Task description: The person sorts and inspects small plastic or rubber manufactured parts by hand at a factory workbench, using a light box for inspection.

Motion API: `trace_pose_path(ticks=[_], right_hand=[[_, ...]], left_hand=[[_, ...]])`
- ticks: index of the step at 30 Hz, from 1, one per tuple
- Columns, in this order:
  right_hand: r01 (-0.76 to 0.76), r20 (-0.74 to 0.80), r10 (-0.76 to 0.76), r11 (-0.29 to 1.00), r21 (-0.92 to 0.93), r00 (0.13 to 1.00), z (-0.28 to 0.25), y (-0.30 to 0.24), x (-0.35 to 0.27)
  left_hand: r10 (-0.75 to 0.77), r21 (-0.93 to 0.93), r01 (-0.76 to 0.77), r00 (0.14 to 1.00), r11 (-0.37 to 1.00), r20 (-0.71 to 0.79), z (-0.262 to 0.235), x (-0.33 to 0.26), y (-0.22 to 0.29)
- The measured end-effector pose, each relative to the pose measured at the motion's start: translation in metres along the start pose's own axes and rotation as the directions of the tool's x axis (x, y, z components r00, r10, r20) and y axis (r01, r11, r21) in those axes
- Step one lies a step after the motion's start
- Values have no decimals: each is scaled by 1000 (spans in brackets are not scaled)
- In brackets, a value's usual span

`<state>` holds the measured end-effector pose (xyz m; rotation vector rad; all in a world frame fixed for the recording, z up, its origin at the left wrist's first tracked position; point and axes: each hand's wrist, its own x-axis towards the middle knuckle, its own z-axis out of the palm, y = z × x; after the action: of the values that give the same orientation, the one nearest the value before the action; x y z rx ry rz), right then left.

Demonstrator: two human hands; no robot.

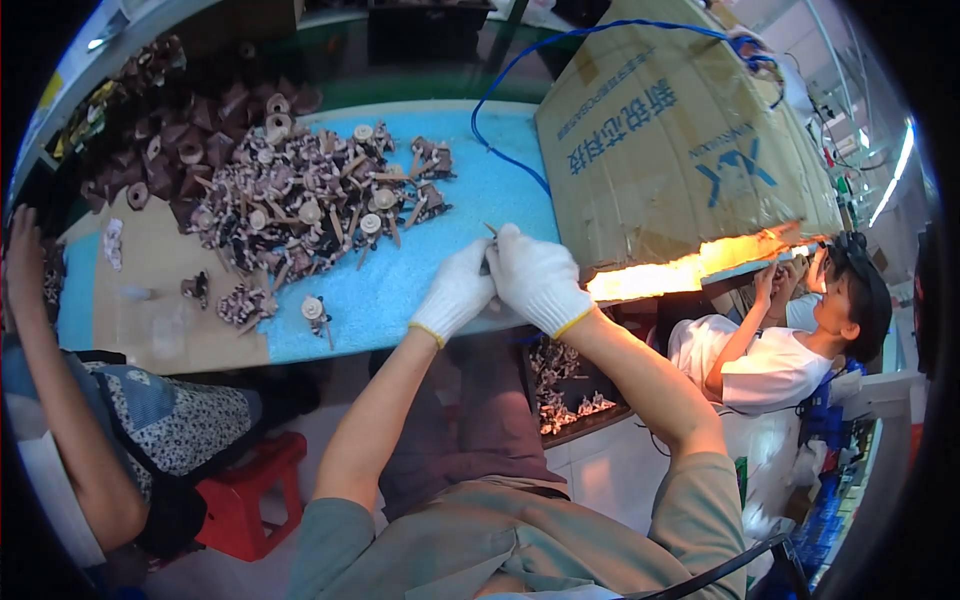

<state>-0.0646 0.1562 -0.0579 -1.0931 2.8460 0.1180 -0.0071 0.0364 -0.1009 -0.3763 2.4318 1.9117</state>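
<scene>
My left hand [458,291] and my right hand [538,277], both in white knit gloves with yellow cuffs, meet at the front edge of the blue-covered table [510,200]. Their fingers are closed and touching. The tip of a thin tan stick [491,229] pokes out above the right fingers; whatever else is between the hands is hidden. Left of them lies a big heap of small brown-and-cream figurines [300,200], many with tan sticks. A single figurine with a round cream top [314,309] lies apart near the table's front edge.
A large cardboard box [650,150] stands at the right, glowing bright orange along its lower opening. A blue cable [475,115] loops beside it. Brown cone-shaped pieces [190,150] are piled far left. Co-workers sit left and right; a red stool [250,500] and a figurine tray [575,385] are below.
</scene>
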Motion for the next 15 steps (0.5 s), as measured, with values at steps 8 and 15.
trace_pose_path(ticks=[8, 15], right_hand=[[-103, 21, 101, 987, 124, 995, -8, -13, 7], [-231, 75, 272, 606, 761, 960, -2, 39, 0]], left_hand=[[220, -145, -227, 973, 963, -64, 13, 15, -62], [-85, -742, 239, 967, 626, 240, -21, -34, -8]])
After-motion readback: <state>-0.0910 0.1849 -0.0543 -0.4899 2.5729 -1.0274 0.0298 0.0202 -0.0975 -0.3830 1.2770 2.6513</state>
